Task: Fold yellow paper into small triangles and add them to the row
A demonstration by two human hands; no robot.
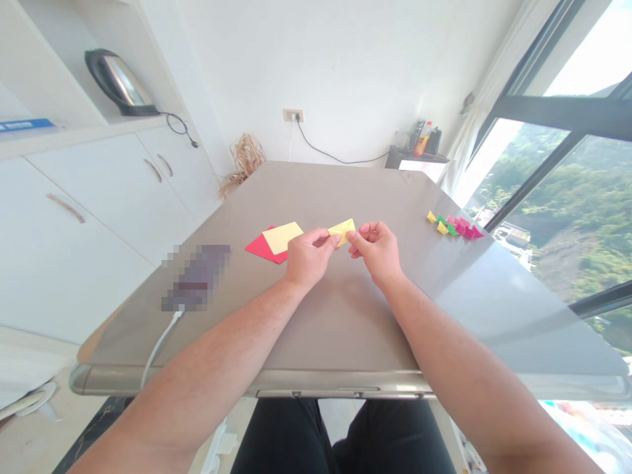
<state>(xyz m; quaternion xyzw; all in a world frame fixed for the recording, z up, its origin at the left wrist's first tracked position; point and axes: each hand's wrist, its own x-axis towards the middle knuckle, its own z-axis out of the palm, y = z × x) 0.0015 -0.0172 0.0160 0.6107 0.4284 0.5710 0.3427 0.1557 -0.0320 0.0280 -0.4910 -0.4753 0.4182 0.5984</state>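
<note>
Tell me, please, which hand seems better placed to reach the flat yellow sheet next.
Probably the left hand: it is close by the yellow sheet, while the right hand sits farther off, past the folded yellow paper that both touch.

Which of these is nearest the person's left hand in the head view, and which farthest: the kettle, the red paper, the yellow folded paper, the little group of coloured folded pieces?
1. Yellow folded paper: held at the left hand.
2. Red paper: just left of that hand.
3. Coloured folded pieces: far right.
4. Kettle: upper left, on a shelf.
</note>
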